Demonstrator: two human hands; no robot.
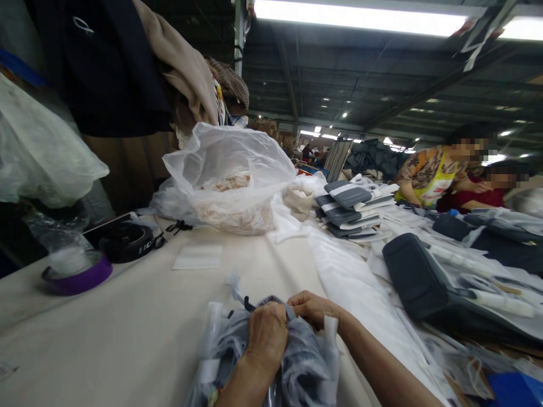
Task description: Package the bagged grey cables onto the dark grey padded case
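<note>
Grey fabric bundle in a thin translucent plastic bag (pixel 305 362) lies at the near edge of the cream cloth-covered table (pixel 139 328), directly under both hands, its long axis running near to far. The left hand (pixel 265 333) is fisted over the bundle's far end. The right hand (pixel 314 308), touching it, pinches the same end from the right, so both are clamped on it. Bare tabletop opens leftward and farther out, up to a small flat white packet (pixel 197 257). On the right, a dark grey padded cushion (pixel 413 277) lies near.
</note>
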